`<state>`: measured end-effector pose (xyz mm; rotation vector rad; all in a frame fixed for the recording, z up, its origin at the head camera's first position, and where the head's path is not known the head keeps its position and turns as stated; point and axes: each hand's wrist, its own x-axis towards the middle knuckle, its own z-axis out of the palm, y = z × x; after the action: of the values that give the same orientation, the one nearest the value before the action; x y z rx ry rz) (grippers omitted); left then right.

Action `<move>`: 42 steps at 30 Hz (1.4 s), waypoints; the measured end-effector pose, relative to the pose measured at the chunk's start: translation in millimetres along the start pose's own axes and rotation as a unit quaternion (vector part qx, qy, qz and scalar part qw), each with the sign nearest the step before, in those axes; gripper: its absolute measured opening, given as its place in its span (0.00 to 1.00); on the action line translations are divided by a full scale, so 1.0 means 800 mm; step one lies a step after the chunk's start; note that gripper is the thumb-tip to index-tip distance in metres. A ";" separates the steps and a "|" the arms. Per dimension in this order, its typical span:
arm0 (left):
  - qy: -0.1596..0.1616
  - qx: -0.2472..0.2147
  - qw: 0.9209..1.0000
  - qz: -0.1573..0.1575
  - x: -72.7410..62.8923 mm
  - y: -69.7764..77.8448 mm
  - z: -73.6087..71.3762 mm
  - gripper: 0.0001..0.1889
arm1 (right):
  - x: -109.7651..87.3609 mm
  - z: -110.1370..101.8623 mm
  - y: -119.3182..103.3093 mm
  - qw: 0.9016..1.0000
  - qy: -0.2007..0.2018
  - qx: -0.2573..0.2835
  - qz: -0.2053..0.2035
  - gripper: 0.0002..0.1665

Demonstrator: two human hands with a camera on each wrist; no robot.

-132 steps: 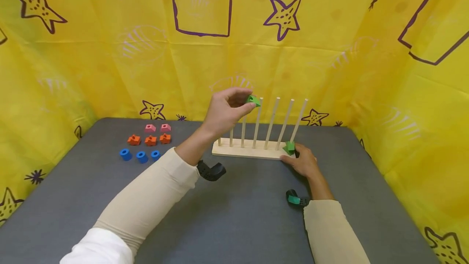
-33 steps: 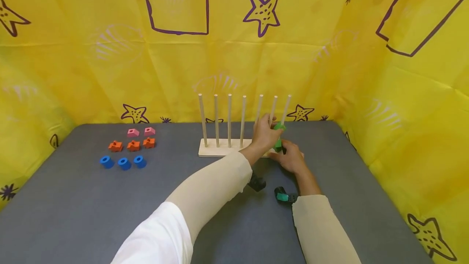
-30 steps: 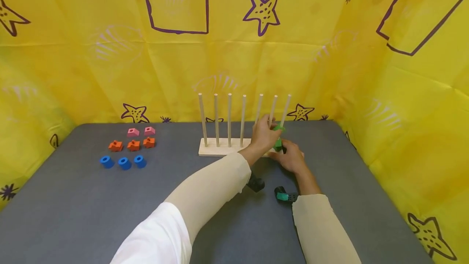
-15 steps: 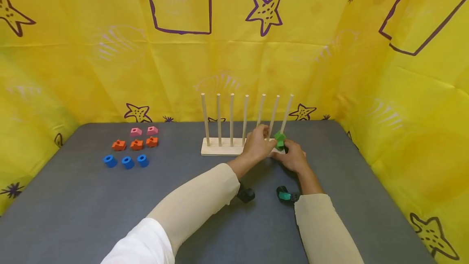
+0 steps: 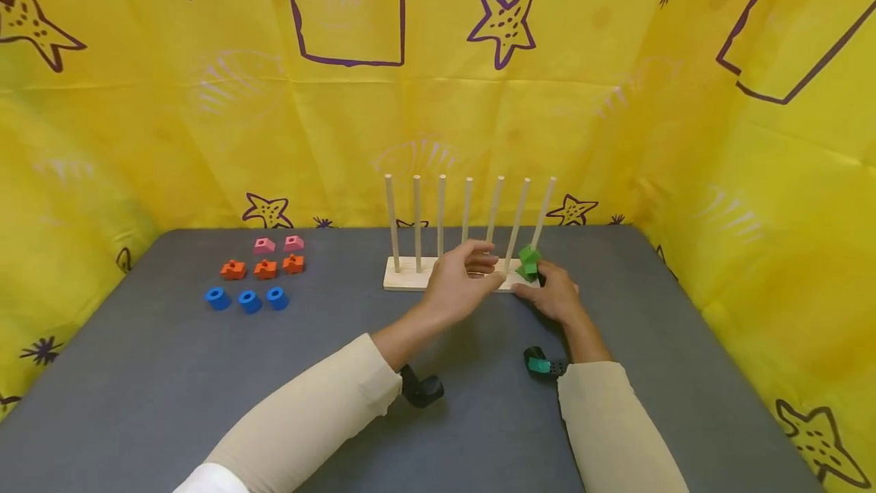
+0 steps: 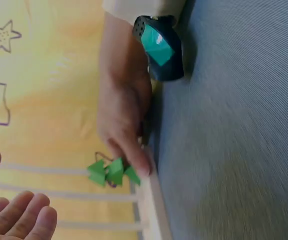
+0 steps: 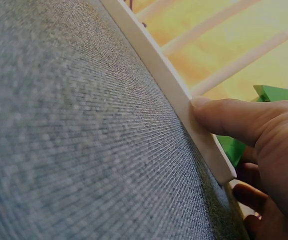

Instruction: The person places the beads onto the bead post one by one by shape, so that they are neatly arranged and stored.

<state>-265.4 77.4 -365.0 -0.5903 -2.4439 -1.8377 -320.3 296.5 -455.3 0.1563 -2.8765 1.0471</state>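
Observation:
A pale wooden peg stand (image 5: 411,278) with a row of upright dowels stands at the back of the table. Green blocks (image 5: 529,255) are threaded low on its rightmost dowel; the left wrist view shows three of them (image 6: 115,171) stacked, turned at different angles. My right hand (image 5: 559,295) grips the right end of the base, its thumb (image 7: 228,114) along the front edge and the other fingers behind. My left hand (image 5: 458,281) is in front of the middle dowels, fingers loosely bent with nothing in them, to the left of the green blocks.
On the left of the grey table (image 5: 164,356) lie two pink blocks (image 5: 264,246), three orange blocks (image 5: 265,270) and three blue cylinders (image 5: 249,301) in rows. A yellow patterned cloth (image 5: 438,120) hangs behind and at the sides. Black wrist devices (image 5: 422,389) are on both wrists.
My left hand brought a green block down the rightmost dowel, let it go on the stack, then drew back left. My right hand stays at the base's right end.

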 end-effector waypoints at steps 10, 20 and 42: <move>0.038 -0.046 0.997 0.043 -0.033 0.007 -0.056 0.21 | -0.002 -0.003 0.000 1.000 -0.002 -0.002 -0.005 0.30; 0.089 -0.047 0.991 0.088 -0.060 0.012 -0.116 0.20 | 0.001 0.002 -0.001 1.000 0.000 0.005 -0.007 0.29; 0.280 0.030 0.956 0.079 -0.136 -0.050 -0.269 0.21 | -0.002 0.001 -0.003 1.000 -0.009 0.003 0.005 0.27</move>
<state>-220.7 -163.0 -363.0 -0.2080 -2.0035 -1.5854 -318.4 294.8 -454.5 0.1526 -2.8933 1.0613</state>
